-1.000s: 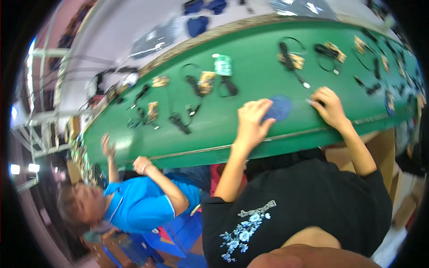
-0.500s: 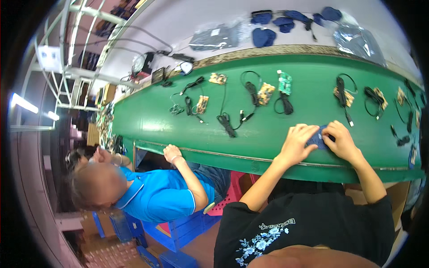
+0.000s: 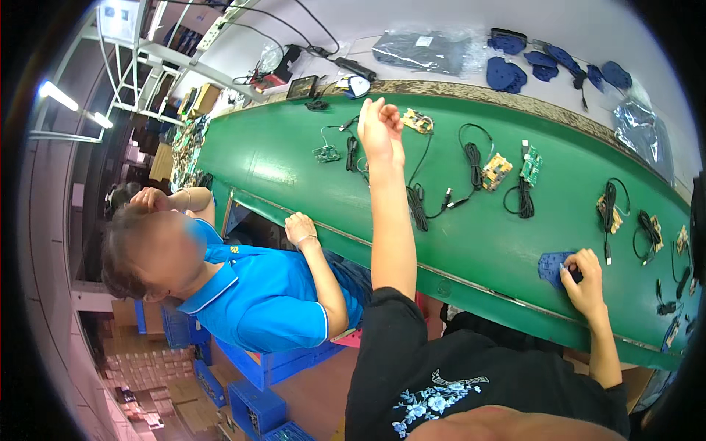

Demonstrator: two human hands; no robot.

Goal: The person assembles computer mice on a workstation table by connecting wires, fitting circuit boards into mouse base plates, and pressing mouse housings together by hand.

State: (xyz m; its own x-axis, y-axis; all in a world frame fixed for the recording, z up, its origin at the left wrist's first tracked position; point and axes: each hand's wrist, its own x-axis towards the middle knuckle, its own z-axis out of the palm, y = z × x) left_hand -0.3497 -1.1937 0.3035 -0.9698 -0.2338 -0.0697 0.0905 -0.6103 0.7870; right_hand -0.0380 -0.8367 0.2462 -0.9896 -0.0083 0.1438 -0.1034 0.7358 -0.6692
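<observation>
My left arm stretches far across the green table (image 3: pixel 294 176). At its end my left hand (image 3: pixel 382 134) is raised with the fingers apart and slightly bent, no object visible in it. Just beyond it lies a small white-and-blue rounded thing (image 3: pixel 356 87) at the table's back edge. Near the front right, my right hand (image 3: pixel 585 285) pinches the right edge of a flat dark blue plastic piece (image 3: pixel 551 267) resting on the table. Its fingers cover part of that piece.
Circuit boards with coiled black cables, such as a green board (image 3: pixel 531 166) and a tan board (image 3: pixel 496 172), lie across the table. Blue plastic parts (image 3: pixel 506 75) and a bagged grey pack (image 3: pixel 423 53) sit on the back ledge. A co-worker in a blue shirt (image 3: pixel 265 298) sits at left.
My left hand has left the blue piece and reached forward and left to the table's far side. My right hand stays at the piece. The view has turned leftward.
</observation>
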